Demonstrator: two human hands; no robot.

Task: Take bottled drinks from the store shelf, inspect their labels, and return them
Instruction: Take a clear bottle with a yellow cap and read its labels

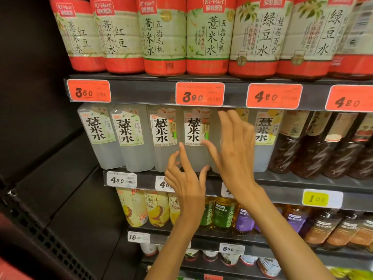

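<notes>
While both hands reach toward the middle shelf, the row of pale, cloudy bottles stands upright along it, and the fourth bottle from the left end serves as the marker for everything else. Far left of that bottle lies the dark side wall of the cooler. Immediately left of it stand three more pale bottles with the same bold black lettering on white labels. Above it, on the edge of the upper shelf, hangs a red price tag, and higher still stands a line of large red-banded bottles. Below and slightly left of the fourth bottle, the left hand is raised with fingers spread and loosely bent, holding nothing; its fingertips hover at the bottle's lower body, and whether they actually touch it cannot be told. Just right of the fourth bottle, the right hand is also spread wide, thumb lying by the bottle's label edge, fingers reaching up across the neighbouring pale bottle behind it, gripping nothing. Further right of the marker stand dark brown bottles. Beneath it, the lower shelf carries yellow juice bottles.
</notes>
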